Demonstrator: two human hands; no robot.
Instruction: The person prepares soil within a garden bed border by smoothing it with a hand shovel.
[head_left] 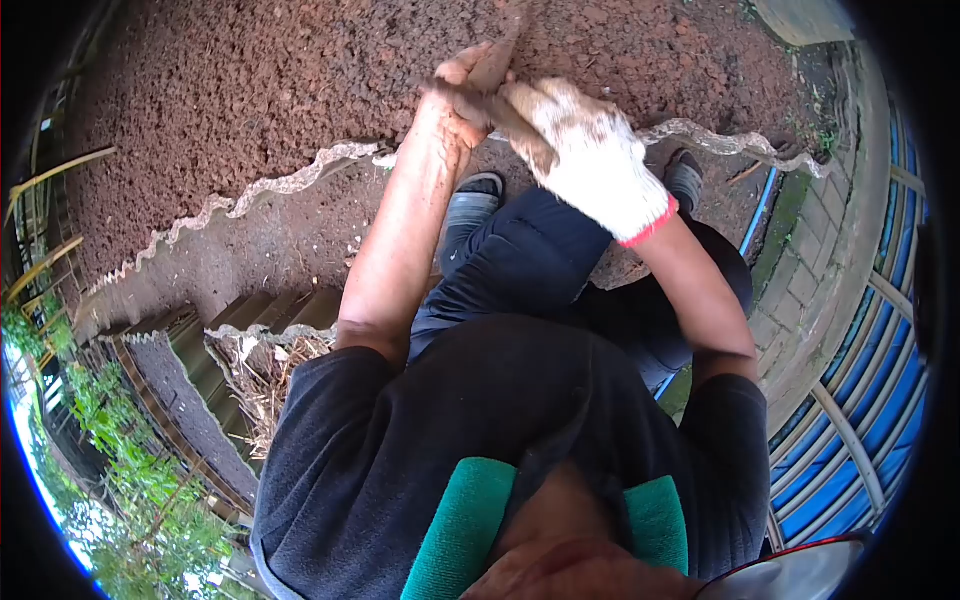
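Muddy and bare, my left hand [450,118] is closed near the upper middle of the view, at a long soil-caked tool [510,122]. The tool's kind cannot be made out under the brown dirt; one part runs crosswise between my hands and a narrower part points away from me. A white knitted glove with a red cuff and soil stains covers my right hand [595,160], whose fingers are bent over the crosswise part. Both hands are close together above the edge of a bed of loose brown soil [270,90]. My left palm is partly hidden.
A wavy-edged sheet [270,185] borders the soil bed. My sandalled feet [470,205] are just behind this border. Dry straw [275,385] lies at the left, with green plants [130,450] beyond. Along the right run a paved strip [800,265] and blue slatted panels [860,400].
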